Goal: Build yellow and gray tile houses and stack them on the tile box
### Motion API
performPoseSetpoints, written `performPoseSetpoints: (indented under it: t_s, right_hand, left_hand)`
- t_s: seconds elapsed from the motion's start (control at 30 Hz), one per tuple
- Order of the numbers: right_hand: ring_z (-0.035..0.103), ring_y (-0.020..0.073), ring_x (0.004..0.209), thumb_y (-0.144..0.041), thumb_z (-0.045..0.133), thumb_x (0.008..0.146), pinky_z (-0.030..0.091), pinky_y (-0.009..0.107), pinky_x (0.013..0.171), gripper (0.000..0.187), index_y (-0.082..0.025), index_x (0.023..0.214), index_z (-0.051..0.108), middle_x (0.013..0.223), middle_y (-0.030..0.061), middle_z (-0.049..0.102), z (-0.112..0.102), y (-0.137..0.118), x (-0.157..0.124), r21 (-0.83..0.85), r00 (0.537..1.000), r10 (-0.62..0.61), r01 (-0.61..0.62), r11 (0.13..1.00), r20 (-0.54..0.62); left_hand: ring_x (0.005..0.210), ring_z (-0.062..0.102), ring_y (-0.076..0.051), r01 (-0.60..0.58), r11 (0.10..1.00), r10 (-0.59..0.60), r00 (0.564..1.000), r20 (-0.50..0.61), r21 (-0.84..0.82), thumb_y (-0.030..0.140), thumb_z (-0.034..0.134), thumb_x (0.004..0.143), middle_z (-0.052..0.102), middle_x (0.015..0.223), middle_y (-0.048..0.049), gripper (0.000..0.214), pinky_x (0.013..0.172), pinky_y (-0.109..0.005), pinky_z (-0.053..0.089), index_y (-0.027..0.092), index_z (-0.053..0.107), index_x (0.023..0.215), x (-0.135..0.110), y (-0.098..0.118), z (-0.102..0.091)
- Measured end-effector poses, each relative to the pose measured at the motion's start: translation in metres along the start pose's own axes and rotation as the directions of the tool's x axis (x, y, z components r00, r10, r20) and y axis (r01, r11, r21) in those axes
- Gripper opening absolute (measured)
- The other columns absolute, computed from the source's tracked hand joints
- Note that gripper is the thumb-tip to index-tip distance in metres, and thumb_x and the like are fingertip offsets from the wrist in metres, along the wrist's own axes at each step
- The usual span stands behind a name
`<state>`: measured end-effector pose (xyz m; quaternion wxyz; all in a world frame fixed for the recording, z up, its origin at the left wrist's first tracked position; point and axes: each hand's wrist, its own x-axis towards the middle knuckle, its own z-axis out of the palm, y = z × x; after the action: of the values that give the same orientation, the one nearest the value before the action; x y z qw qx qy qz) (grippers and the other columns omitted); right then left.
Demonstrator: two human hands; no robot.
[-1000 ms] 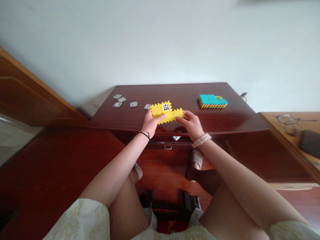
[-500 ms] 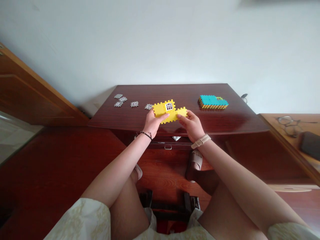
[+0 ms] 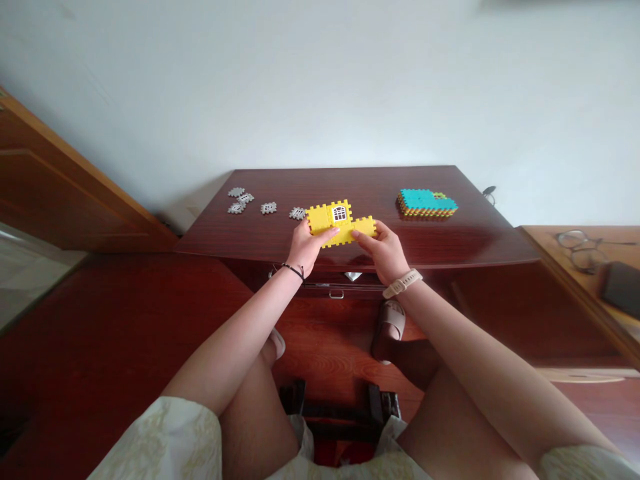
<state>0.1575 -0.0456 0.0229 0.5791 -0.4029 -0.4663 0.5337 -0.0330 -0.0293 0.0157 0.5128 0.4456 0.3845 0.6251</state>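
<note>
Between my two hands is a yellow panel of interlocking toy building tiles [image 3: 320,219], held tilted above the front of the dark table. A white arched window [image 3: 339,213] sits in its upper middle. My left hand [image 3: 306,248] grips the panel's left part, thumb lying across the front. At the lower right, my right hand [image 3: 384,252] pinches the short yellow arm between thumb and fingers. The fingers behind the panel are mostly hidden. A grey window tile [image 3: 297,213] lies on the table just left of the panel.
Several grey tiles [image 3: 269,208] lie on the left of the dark red table [image 3: 345,180]. A stack of joined tiles with a turquoise top [image 3: 425,200] rests at the right. Eyeglasses [image 3: 583,250] and a dark case [image 3: 623,288] lie on a side surface. Behind is a wall.
The yellow panel has shifted very slightly to the right in my hands. Both hands keep their hold, and the tiles on the table are unmoved.
</note>
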Motion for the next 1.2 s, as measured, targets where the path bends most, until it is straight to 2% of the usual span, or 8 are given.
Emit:
performPoseSetpoints:
  t_s: [0.23,0.43,0.8,1.0,1.2]
  right_hand:
    - [0.068,0.0156,0.082,-0.051,0.101,0.068,0.056,0.029,0.074,0.051,-0.026,0.101,0.071,0.096,-0.0006,0.077,0.001,-0.002,0.003,0.025,1.0,0.006,-0.005,1.0,-0.023]
    - [0.072,0.0182,0.088,-0.054,0.1,0.069,0.059,0.032,0.079,0.051,-0.026,0.1,0.072,0.102,0.0027,0.08,-0.001,0.001,0.004,0.008,1.0,0.012,-0.012,1.0,-0.029]
    - [0.071,0.0175,0.088,-0.05,0.099,0.07,0.059,0.032,0.082,0.046,-0.026,0.098,0.071,0.097,0.0012,0.079,0.002,0.006,0.003,0.028,0.997,-0.022,0.024,0.999,-0.08]
    - [0.075,0.0205,0.099,-0.048,0.098,0.071,0.062,0.035,0.092,0.049,-0.028,0.104,0.069,0.106,0.0019,0.081,0.004,0.002,0.003,0.044,0.997,-0.031,0.034,0.998,-0.074]
    - [0.076,0.0256,0.118,-0.049,0.099,0.069,0.062,0.042,0.105,0.063,-0.028,0.119,0.067,0.124,0.0068,0.082,0.007,0.0,0.004,0.072,0.998,-0.042,0.044,0.996,-0.041]
  left_hand:
    - [0.123,0.078,-0.034,0.048,0.998,-0.047,0.998,0.05,-0.03,0.034,0.105,0.067,0.082,0.13,-0.0136,0.063,0.114,-0.052,0.059,0.019,0.073,0.119,-0.003,0.003,0.001]
    - [0.116,0.08,-0.034,0.048,0.998,-0.049,0.998,0.034,0.041,0.035,0.105,0.065,0.084,0.122,-0.0136,0.058,0.109,-0.051,0.062,0.017,0.077,0.113,0.0,-0.001,-0.005]
    - [0.109,0.08,-0.032,0.023,0.996,-0.021,1.0,-0.017,0.088,0.039,0.105,0.065,0.085,0.116,-0.0123,0.056,0.106,-0.049,0.062,0.017,0.077,0.109,0.001,-0.006,-0.001]
    - [0.116,0.078,-0.034,0.013,0.999,-0.012,1.0,-0.017,0.047,0.039,0.103,0.068,0.083,0.123,-0.0124,0.055,0.107,-0.049,0.061,0.019,0.075,0.111,-0.002,-0.001,0.005]
    - [0.121,0.077,-0.033,-0.025,1.0,0.025,0.999,-0.048,-0.007,0.038,0.101,0.07,0.081,0.127,-0.0127,0.058,0.11,-0.049,0.059,0.021,0.073,0.117,0.001,0.0,0.005]
